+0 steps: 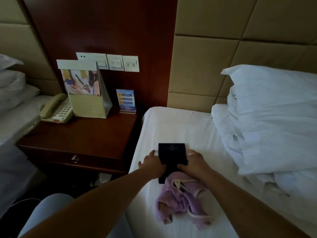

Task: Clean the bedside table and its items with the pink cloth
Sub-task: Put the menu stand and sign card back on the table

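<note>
Dark and flat, a folder point(172, 156) lies on the white sheet of the bed point(180, 127), and I have both hands on it: my left hand point(153, 163) grips its left edge, my right hand point(194, 161) grips its right edge, fingers curled round the sides. The cloth point(180, 198), pinkish-lilac in this dim light, lies crumpled on the sheet just behind the folder, its top fold touching or tucked under the folder's near end and my right wrist. I judge I am mid-way through the items: this one is off the table point(85, 134) and being handled on the bed, wiped or about to be. Next I would free one hand, pick up the cloth and pass it over the cover, or carry the folder back. On the table, well apart from my hands, stand a phone point(56, 109) at the left, a brochure stand point(85, 93) beside it, and a small blue card point(127, 101) at the back right, under wall switches point(116, 62). Pillows point(274, 114) are heaped at the headboard on my right.
</note>
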Action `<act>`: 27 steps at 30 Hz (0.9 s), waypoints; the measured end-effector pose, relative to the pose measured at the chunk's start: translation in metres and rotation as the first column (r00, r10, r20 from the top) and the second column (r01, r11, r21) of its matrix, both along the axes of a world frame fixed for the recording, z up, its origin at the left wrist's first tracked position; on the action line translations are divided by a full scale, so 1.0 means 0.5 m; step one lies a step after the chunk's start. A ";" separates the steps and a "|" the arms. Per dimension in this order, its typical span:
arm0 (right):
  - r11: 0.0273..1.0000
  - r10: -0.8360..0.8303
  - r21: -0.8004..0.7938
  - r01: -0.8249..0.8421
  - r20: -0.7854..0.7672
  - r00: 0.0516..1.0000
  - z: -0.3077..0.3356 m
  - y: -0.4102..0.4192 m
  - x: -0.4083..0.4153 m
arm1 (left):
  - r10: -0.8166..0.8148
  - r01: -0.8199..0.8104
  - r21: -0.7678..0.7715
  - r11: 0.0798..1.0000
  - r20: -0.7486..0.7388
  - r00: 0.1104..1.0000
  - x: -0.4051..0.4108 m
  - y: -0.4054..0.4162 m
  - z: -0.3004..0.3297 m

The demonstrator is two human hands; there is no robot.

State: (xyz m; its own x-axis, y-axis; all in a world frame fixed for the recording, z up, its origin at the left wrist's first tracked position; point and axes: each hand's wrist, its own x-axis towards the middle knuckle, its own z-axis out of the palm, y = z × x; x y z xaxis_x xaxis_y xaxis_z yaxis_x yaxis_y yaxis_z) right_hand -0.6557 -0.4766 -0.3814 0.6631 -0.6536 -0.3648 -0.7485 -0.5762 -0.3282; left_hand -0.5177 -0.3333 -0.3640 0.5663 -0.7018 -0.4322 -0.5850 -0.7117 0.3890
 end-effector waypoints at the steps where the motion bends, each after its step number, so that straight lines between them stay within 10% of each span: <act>1: 0.999 -0.041 0.007 0.040 0.036 0.999 -0.007 -0.004 0.005 | 0.061 -0.062 -0.027 0.998 -0.038 0.997 0.007 -0.008 -0.001; 15: 0.971 -0.202 0.187 0.146 0.330 0.922 0.026 0.052 0.156 | 0.404 -0.489 -0.238 0.839 -0.330 0.853 0.133 0.031 -0.029; 27: 0.931 -0.178 0.363 0.023 0.401 0.899 -0.016 0.149 0.377 | 0.448 -0.531 -0.229 0.816 -0.328 0.831 0.333 0.157 -0.029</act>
